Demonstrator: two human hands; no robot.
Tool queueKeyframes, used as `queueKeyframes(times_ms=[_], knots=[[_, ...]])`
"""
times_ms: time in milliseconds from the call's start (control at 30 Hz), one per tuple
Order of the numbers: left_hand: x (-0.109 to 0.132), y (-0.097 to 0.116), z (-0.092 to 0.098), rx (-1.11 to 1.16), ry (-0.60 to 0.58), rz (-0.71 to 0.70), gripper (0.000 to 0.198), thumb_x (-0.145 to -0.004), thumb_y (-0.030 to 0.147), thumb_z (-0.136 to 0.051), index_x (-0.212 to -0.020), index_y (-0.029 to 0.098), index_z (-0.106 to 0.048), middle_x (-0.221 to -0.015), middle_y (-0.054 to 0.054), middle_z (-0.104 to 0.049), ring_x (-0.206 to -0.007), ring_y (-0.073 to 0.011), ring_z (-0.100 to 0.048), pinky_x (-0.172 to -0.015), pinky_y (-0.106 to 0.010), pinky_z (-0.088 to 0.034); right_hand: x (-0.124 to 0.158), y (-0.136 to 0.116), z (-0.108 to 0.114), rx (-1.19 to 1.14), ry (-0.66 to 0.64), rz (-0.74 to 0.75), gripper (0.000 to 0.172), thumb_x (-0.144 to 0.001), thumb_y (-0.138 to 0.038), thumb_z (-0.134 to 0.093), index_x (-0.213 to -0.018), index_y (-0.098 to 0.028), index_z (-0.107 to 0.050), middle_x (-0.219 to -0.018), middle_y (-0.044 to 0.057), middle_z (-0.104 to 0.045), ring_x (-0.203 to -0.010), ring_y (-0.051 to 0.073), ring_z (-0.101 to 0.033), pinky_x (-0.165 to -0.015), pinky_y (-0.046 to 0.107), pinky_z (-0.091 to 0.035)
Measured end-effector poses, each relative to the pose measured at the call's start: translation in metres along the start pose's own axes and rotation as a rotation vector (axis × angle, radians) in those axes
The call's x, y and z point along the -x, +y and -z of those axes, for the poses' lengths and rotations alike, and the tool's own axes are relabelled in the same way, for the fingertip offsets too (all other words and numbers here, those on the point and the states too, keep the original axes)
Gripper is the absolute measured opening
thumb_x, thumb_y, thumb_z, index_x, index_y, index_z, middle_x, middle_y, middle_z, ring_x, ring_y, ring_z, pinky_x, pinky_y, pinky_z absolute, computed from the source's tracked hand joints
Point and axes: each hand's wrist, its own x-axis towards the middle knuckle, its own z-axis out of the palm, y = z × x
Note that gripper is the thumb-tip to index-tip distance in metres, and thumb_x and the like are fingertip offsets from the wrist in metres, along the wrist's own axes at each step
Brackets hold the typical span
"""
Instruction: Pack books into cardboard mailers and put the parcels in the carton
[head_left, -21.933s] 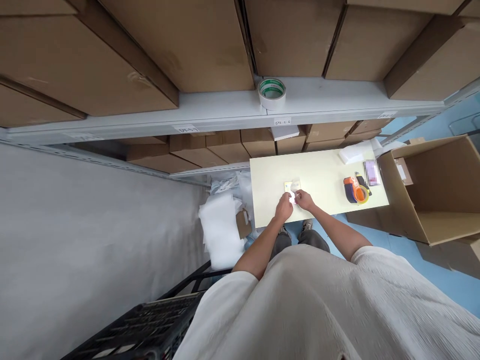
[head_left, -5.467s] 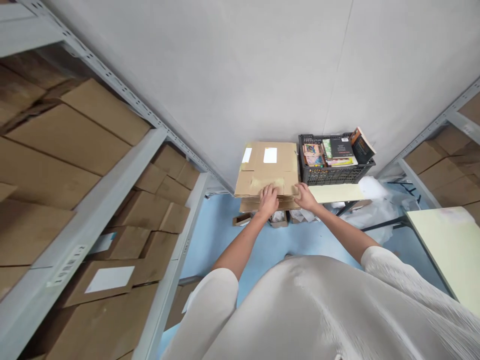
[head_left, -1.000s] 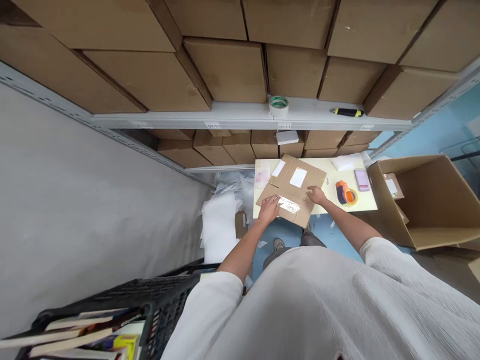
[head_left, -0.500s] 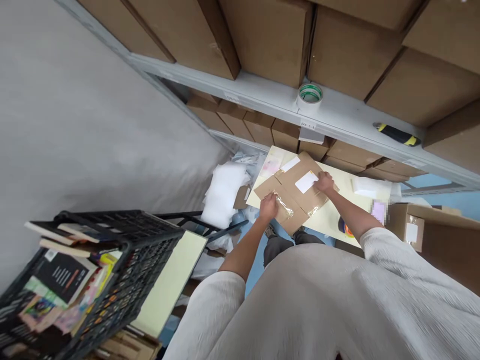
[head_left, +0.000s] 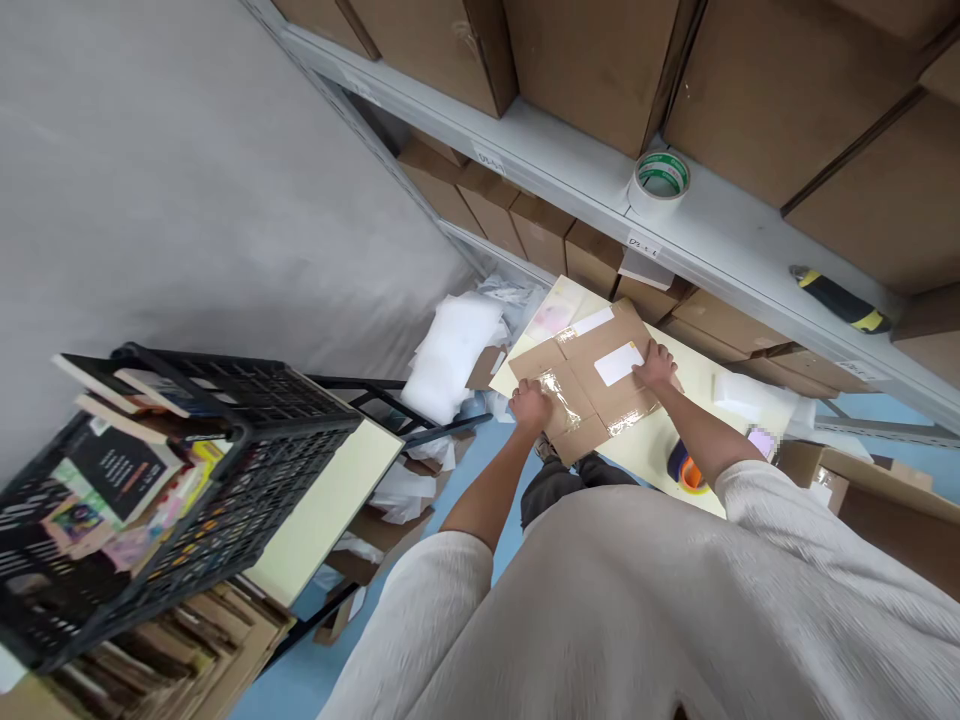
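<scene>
A flattened cardboard box (head_left: pixel 581 385) with white labels and strips of shiny clear tape lies over the pale yellow table (head_left: pixel 645 450), its near corner jutting past the table's front edge. My left hand (head_left: pixel 530 405) grips its left side with curled fingers. On the right side, beside the larger white label (head_left: pixel 619 363), my right hand (head_left: pixel 655 366) holds the cardboard, fingers bent over it. The undersides of both grips are hidden. Rolls of orange and dark tape (head_left: pixel 688 470) rest on the table near my right forearm.
Shelves of brown boxes (head_left: pixel 592 60) stand behind the table; a white tape roll (head_left: pixel 658 183) and a yellow-black cutter (head_left: pixel 841 298) lie on the ledge. A black crate of books (head_left: pixel 292 470) is at left, white foam sheets (head_left: pixel 454 355) beyond. An open carton (head_left: pixel 900 510) stands right.
My view has turned, shifting the shelf rightward and the crate upward. My left hand sits a little farther out along the cardboard's left side. Both hands keep hold of it.
</scene>
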Motion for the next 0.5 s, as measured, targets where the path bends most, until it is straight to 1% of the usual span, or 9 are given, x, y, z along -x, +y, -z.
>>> queueKeyframes(times_ms=[100,200,300,400,433,500], knots=[[-0.002,-0.002,-0.002,0.066,-0.022,0.041,0.035,-0.096,0.015,-0.062,-0.129,0.023,-0.067,-0.157,-0.017,-0.052,-0.121,-0.0339,-0.069,-0.103,-0.046,-0.052,0.0,-0.003,0.002,0.021,-0.005,-0.014,0.095,-0.091,-0.042,-0.073,-0.17,-0.029,-0.022,-0.167,0.018,-0.036,-0.148,0.04,-0.037,-0.119,0.054,-0.03],[-0.003,-0.006,-0.005,0.15,-0.001,0.038,0.037,-0.091,0.01,-0.064,-0.125,0.024,-0.066,-0.157,-0.016,-0.051,-0.123,-0.0332,-0.069,-0.106,-0.046,-0.051,0.0,-0.005,0.005,0.041,-0.009,-0.019,0.096,-0.091,-0.043,-0.073,-0.171,-0.03,-0.021,-0.165,0.018,-0.038,-0.147,0.04,-0.037,-0.118,0.055,-0.032],[-0.001,-0.011,-0.008,0.257,0.105,0.058,0.04,-0.087,0.006,-0.065,-0.122,0.024,-0.063,-0.157,-0.015,-0.051,-0.131,-0.0323,-0.064,-0.113,-0.047,-0.049,-0.001,-0.006,0.007,0.056,-0.016,-0.03,0.099,-0.091,-0.044,-0.075,-0.172,-0.031,-0.019,-0.163,0.018,-0.037,-0.145,0.041,-0.038,-0.116,0.054,-0.034],[0.003,-0.017,-0.007,0.349,0.234,0.073,0.04,-0.088,0.006,-0.064,-0.121,0.026,-0.057,-0.151,-0.012,-0.054,-0.137,-0.0291,-0.059,-0.116,-0.046,-0.047,-0.003,-0.006,0.009,0.049,-0.028,-0.033,0.102,-0.089,-0.042,-0.076,-0.171,-0.033,-0.018,-0.164,0.018,-0.037,-0.145,0.041,-0.039,-0.116,0.055,-0.034],[0.004,-0.019,-0.006,0.372,0.254,0.075,0.04,-0.089,0.007,-0.064,-0.121,0.027,-0.055,-0.146,-0.011,-0.057,-0.137,-0.0277,-0.058,-0.116,-0.044,-0.047,-0.003,-0.006,0.01,0.041,-0.032,-0.03,0.102,-0.088,-0.042,-0.077,-0.171,-0.033,-0.018,-0.164,0.018,-0.036,-0.145,0.041,-0.039,-0.115,0.055,-0.034],[0.006,-0.024,-0.001,0.392,0.256,0.062,0.038,-0.09,0.009,-0.063,-0.122,0.028,-0.054,-0.137,-0.009,-0.061,-0.134,-0.0258,-0.059,-0.114,-0.042,-0.048,-0.004,-0.005,0.01,0.024,-0.037,-0.028,0.102,-0.086,-0.042,-0.077,-0.17,-0.032,-0.02,-0.164,0.019,-0.036,-0.144,0.042,-0.038,-0.115,0.056,-0.034]])
